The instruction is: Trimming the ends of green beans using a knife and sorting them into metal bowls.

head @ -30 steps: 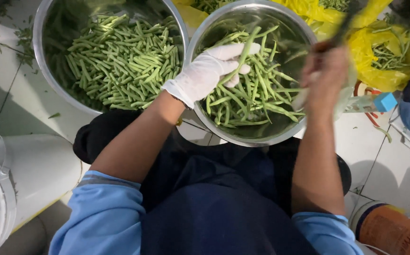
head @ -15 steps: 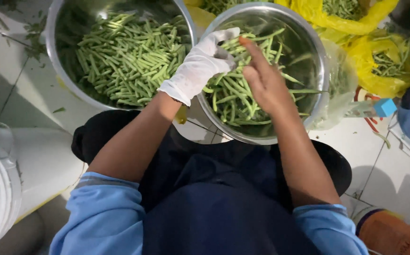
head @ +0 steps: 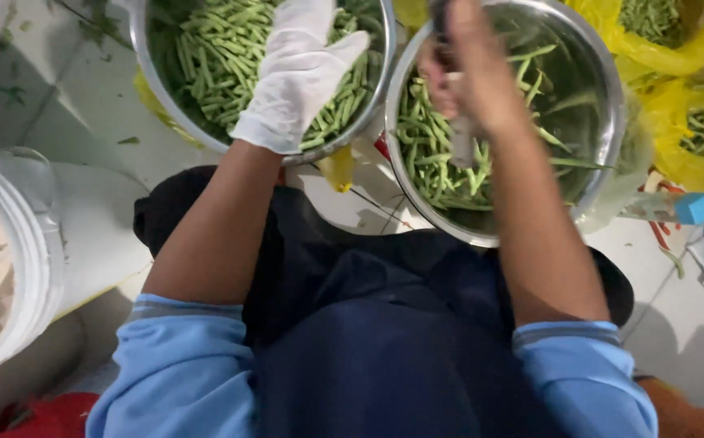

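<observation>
Head view, looking down: the left hand (head: 299,77), in a thin white glove, is spread flat with the fingers loosely apart over the left bowl (head: 147,77), a steel one piled with green beans (head: 214,61). The palm faces down and nothing shows in its grip; whether the fingertips touch the beans below cannot be told, since the top edge cuts them off.

The bare right hand (head: 469,69) is blurred over the right bowl (head: 611,122), which stands just beside the left one, rims almost touching. It is curled around a knife (head: 461,142), whose pale blade points down from the fist toward the beans (head: 437,162) lying in the near part of that bowl.

Beyond the right hand's outer side, yellow bags (head: 692,105) with more beans lie next to the bowl, and a small blue block (head: 695,208) sits nearer the person. Well apart from the left forearm, on its outer side, stands a white bucket (head: 32,268) on the tiled floor (head: 68,105).
</observation>
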